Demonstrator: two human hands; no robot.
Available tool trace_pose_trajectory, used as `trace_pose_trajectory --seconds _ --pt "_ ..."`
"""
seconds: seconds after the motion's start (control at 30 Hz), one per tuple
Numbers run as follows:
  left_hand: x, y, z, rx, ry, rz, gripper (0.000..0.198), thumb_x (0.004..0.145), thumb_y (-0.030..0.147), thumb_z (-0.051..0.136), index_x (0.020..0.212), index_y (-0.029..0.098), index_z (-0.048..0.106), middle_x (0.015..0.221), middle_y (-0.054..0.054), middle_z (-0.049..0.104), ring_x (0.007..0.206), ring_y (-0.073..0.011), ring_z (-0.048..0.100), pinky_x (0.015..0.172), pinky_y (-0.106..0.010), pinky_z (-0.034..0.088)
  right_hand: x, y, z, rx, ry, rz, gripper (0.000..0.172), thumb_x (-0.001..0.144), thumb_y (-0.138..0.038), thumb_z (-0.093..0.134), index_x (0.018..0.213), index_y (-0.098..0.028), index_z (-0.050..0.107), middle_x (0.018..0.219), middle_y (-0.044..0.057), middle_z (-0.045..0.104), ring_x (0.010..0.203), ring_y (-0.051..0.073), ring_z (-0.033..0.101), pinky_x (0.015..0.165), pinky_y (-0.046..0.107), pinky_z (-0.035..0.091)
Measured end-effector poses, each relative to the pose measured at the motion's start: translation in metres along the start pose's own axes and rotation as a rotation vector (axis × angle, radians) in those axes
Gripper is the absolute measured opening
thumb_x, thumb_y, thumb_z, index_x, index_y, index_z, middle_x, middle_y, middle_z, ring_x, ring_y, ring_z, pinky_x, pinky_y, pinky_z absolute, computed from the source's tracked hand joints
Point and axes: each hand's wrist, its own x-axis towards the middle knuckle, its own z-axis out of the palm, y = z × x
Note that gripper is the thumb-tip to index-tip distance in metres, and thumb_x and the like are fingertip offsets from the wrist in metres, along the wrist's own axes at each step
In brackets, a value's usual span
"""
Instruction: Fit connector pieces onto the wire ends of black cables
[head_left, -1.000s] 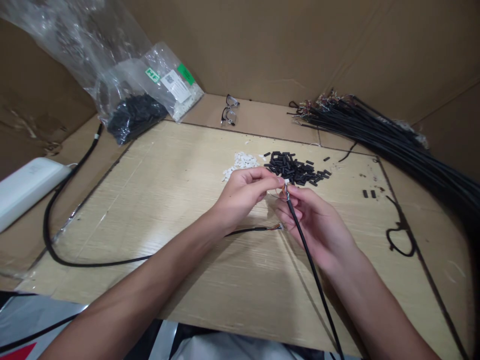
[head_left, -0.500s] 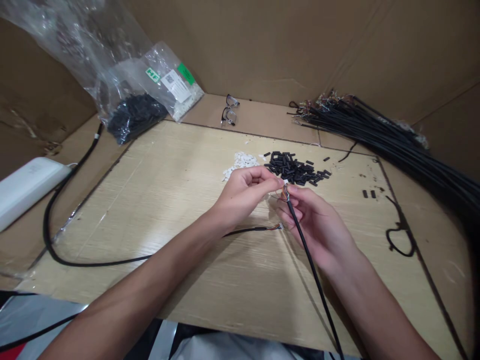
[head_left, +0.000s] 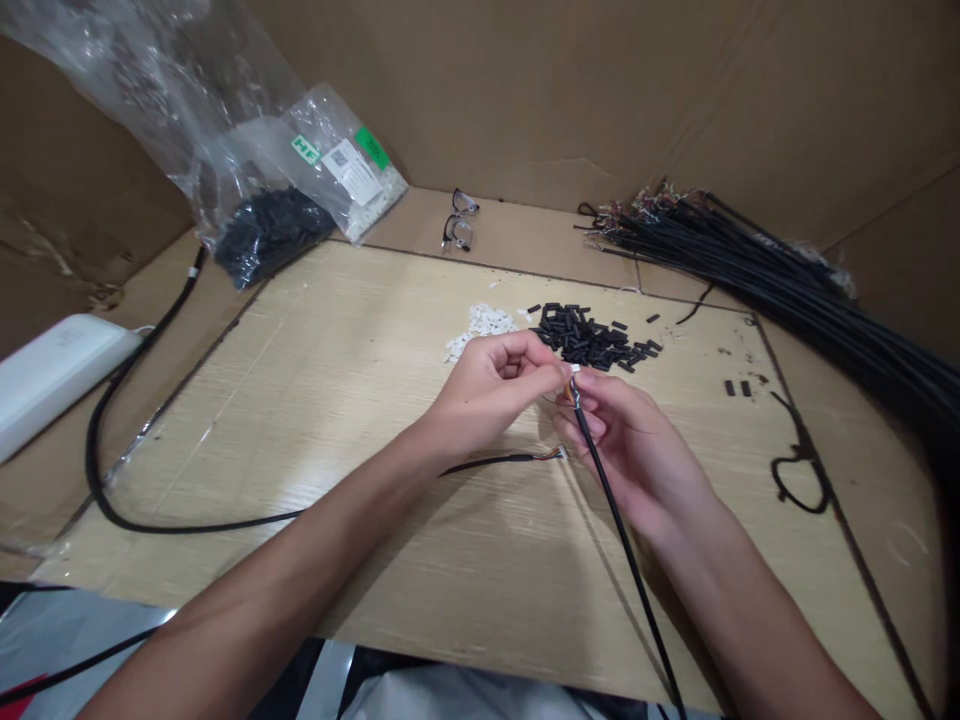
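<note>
A black cable (head_left: pixel 626 545) rises from the bottom edge to my hands, its thin coloured wires (head_left: pixel 572 390) bared at the tip. A small white connector (head_left: pixel 575 369) sits at the wire ends. My left hand (head_left: pixel 487 390) pinches at the connector's left side, thumb against forefinger. My right hand (head_left: pixel 641 435) grips the wires and connector from the right, other fingers curled behind the cable. Which wires are seated is too small to tell. Below my hands, a finished-looking cable end with a white plug (head_left: pixel 562 453) lies on the board.
Beyond my hands lie piles of white connectors (head_left: pixel 489 321) and short black tubes (head_left: pixel 581 333). Bagged parts (head_left: pixel 274 230) stand back left, glasses (head_left: pixel 459 220) at the back. A bundle of black cables (head_left: pixel 787 275) lies right, a white box (head_left: pixel 67 375) left.
My left thumb and fingertips have shifted slightly right, closer to my right fingertips. The wires' loose loop shows less, and the cable has tilted a little.
</note>
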Motion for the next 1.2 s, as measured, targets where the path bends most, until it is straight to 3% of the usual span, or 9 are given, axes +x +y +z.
trace_pose_trajectory --seconds 0.2,0.43,0.77,1.07,1.2 --pt "-0.0008 0.0005 0.0002 0.041 0.013 0.019 0.014 0.083 0.025 0.081 0.075 0.018 0.073 0.081 -0.003 0.077 0.075 -0.0130 0.066 0.074 -0.026 0.052 -0.0003 0.0009 -0.0004 -0.100 -0.008 -0.074 0.032 0.074 -0.030 0.099 0.070 -0.019 0.070 0.057 -0.007 0.044 0.054 0.008 0.037 0.050 0.020 0.038" --pt "-0.0014 0.0022 -0.0022 0.161 0.032 0.058 0.017 0.082 0.027 0.084 0.074 0.019 0.071 0.070 0.000 0.063 0.064 -0.0120 0.048 0.062 -0.028 0.037 -0.0018 0.0030 -0.0037 -0.230 0.015 -0.185 0.033 0.074 -0.042 0.101 0.080 -0.018 0.079 0.060 -0.005 0.050 0.058 0.010 0.041 0.053 0.022 0.036" --pt "-0.0014 0.0008 0.0000 0.181 0.062 0.090 0.019 0.088 0.031 0.080 0.076 0.019 0.070 0.068 0.000 0.061 0.065 -0.0131 0.049 0.064 -0.028 0.039 -0.0006 0.0033 -0.0052 -0.232 0.042 -0.202 0.027 0.077 -0.041 0.099 0.085 -0.021 0.083 0.073 0.000 0.060 0.066 0.013 0.048 0.059 0.026 0.042" --pt "-0.0016 0.0027 0.0003 0.194 0.079 0.092 0.020 0.086 0.033 0.081 0.075 0.020 0.071 0.070 -0.001 0.064 0.064 -0.0131 0.049 0.063 -0.029 0.039 -0.0034 0.0083 -0.0074 -0.525 0.081 -0.560 0.014 0.092 -0.036 0.087 0.086 -0.025 0.080 0.079 0.001 0.068 0.070 0.017 0.056 0.063 0.031 0.045" --pt "-0.0016 0.0029 0.0011 0.178 0.083 0.086 0.022 0.083 0.033 0.084 0.074 0.019 0.070 0.068 0.000 0.061 0.064 -0.0127 0.047 0.063 -0.029 0.038 -0.0053 0.0074 -0.0044 -0.573 0.105 -0.594 0.013 0.091 -0.032 0.086 0.083 -0.024 0.079 0.076 0.000 0.067 0.069 0.017 0.057 0.064 0.031 0.046"
